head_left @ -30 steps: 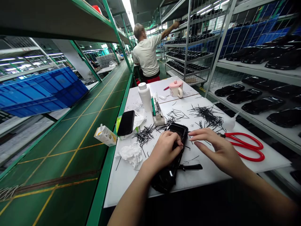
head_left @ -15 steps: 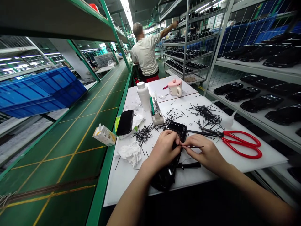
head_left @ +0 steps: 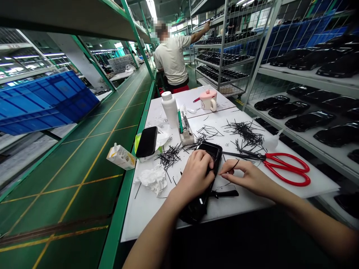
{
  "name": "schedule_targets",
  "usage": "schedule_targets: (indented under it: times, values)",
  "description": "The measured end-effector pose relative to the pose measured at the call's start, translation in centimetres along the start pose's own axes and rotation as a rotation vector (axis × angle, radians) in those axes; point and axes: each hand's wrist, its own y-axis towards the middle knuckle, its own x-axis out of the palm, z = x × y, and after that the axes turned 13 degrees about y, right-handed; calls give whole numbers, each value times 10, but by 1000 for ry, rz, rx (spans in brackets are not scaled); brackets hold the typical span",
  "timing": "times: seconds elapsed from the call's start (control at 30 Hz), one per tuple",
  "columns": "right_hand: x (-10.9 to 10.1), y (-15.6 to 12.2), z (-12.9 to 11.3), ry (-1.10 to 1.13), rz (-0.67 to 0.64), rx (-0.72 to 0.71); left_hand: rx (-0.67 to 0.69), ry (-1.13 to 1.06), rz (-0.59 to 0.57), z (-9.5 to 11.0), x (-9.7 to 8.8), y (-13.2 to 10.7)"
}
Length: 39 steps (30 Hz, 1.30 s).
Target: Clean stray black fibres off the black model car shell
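Note:
My left hand (head_left: 195, 173) grips a glossy black moulded piece (head_left: 209, 151), its lower part running down under my wrist toward the table edge. A black strap (head_left: 224, 193) sticks out from its side. My right hand (head_left: 246, 178) sits just right of the piece, thumb and fingertips pinching a thin black strand (head_left: 234, 166). Loose black strands lie in heaps on the white work board (head_left: 303, 186), one heap (head_left: 246, 132) behind my right hand and another (head_left: 168, 157) left of my left hand. Red-handled scissors (head_left: 286, 168) lie right of my right hand, blades pointing toward the black piece.
A white bottle (head_left: 169, 110), pink mug (head_left: 209, 100), phone (head_left: 146, 142), crumpled tissue (head_left: 153, 179) and juice carton (head_left: 120, 157) share the bench. A green conveyor belt (head_left: 84, 149) runs left, shelves of black pieces (head_left: 308, 121) stand right, and a co-worker (head_left: 171, 58) reaches up ahead.
My right hand has drawn back to the right from the black piece, and its strand now points up. The scissors, uncovered since the earliest frame, stay put. The whole view has shifted slightly left and up.

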Motion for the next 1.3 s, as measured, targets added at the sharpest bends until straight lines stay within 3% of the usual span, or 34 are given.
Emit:
schedule_targets:
  times: [0.3,0.43,0.6,0.7,1.3]
  values:
    - [-14,17,-1,-17,-228,-13,-45,6,5,3,3,-1]
    - [-17,21,2,-56,-297,-13,0,-124,11,-2,-5,0]
    - [-7,19,13,-75,-282,-29,-162,-315,224,-9,-15,3]
    - [-1,15,21,-94,-248,-31,-235,-331,284,-8,-15,5]
    - [5,9,32,-149,-343,-127,-225,-396,254,-2,-8,6]
